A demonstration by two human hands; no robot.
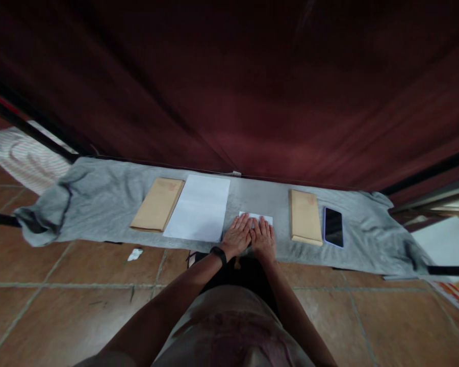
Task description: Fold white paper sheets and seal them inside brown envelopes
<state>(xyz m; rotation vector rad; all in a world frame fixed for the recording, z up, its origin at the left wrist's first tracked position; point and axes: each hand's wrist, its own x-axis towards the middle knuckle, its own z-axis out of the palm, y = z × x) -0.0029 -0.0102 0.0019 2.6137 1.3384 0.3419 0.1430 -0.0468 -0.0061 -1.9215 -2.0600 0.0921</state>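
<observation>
Lying flat with fingers straightened, gripping nothing, the left hand (237,236) and right hand (263,240) rest side by side over a small white paper rectangle (254,215), partly hidden beneath them, on a narrow bench covered in soft grey cloth (260,194). To their left I see smooth white rectangular paper (199,208) beside a matte brown paper packet (158,205); rightward, a second brown packet (306,216) lies near a round-cornered, dark-screened phone (333,227).
</observation>
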